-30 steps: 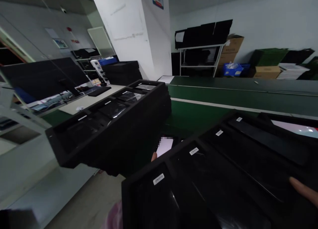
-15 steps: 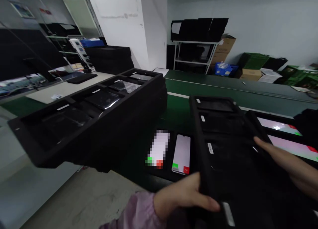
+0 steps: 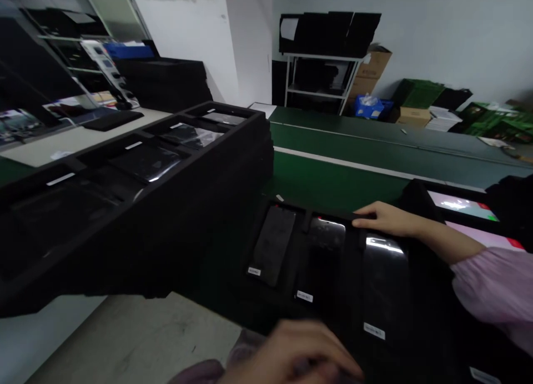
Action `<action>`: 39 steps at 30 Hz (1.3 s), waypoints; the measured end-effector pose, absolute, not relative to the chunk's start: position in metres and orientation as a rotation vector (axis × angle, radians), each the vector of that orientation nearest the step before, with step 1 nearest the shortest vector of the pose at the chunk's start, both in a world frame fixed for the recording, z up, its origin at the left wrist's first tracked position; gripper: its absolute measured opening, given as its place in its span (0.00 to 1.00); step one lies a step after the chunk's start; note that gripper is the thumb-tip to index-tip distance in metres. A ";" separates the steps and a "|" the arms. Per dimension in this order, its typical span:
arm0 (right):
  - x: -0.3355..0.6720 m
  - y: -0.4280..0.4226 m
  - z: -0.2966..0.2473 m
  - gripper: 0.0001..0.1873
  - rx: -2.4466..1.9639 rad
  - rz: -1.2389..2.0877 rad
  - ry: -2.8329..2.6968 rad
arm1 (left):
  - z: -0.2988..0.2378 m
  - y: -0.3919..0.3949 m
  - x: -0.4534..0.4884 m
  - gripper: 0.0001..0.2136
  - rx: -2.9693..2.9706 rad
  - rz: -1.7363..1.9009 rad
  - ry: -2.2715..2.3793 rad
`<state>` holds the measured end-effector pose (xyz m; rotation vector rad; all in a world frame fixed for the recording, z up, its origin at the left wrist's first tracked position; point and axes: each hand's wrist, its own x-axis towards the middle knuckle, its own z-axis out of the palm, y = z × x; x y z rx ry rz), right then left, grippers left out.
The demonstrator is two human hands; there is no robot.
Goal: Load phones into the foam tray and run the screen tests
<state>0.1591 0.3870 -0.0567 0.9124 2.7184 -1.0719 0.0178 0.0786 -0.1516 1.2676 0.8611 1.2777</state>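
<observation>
A black foam tray (image 3: 353, 278) lies flat on the green belt (image 3: 341, 178) in front of me. Its slots hold dark phone screens (image 3: 275, 245) with small white labels. My left hand (image 3: 300, 356) curls over the tray's near edge at the bottom of the view, blurred. My right hand (image 3: 387, 220), in a pink sleeve, lies on the tray's far rim with its fingers stretched to the left.
A tall stack of black foam trays (image 3: 166, 206) with screens on top stands close at the left. Lit screens (image 3: 462, 203) lie at the right beyond my right arm. A metal rack (image 3: 320, 67), cardboard boxes (image 3: 377, 65) and green crates (image 3: 420, 90) line the back wall.
The tray I carried tilted has come down flat onto the belt, covering the two lit screens. My right hand has moved to its far rim and my left to its near edge.
</observation>
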 end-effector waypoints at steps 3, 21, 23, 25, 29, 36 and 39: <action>0.143 0.401 -0.061 0.36 0.808 -1.004 2.766 | -0.151 0.071 -0.044 0.08 1.250 1.787 1.818; 0.199 0.202 -0.152 0.29 1.115 0.223 3.389 | -0.183 0.089 -0.106 0.19 1.021 1.059 2.646; 0.196 0.195 -0.163 0.26 1.175 0.227 3.432 | -0.180 0.089 -0.109 0.16 1.099 1.115 2.646; 0.188 0.195 -0.171 0.18 1.261 0.133 3.492 | -0.178 0.086 -0.114 0.14 1.185 1.137 2.653; 0.171 0.199 -0.170 0.14 1.411 -0.114 3.522 | -0.178 0.074 -0.125 0.16 1.178 1.000 2.618; 0.128 0.194 -0.180 0.31 1.474 -0.050 3.288 | -0.176 0.106 -0.087 0.41 0.944 0.895 2.544; 0.115 0.194 -0.186 0.36 1.504 -0.053 3.295 | -0.173 0.133 -0.068 0.45 1.011 0.616 2.606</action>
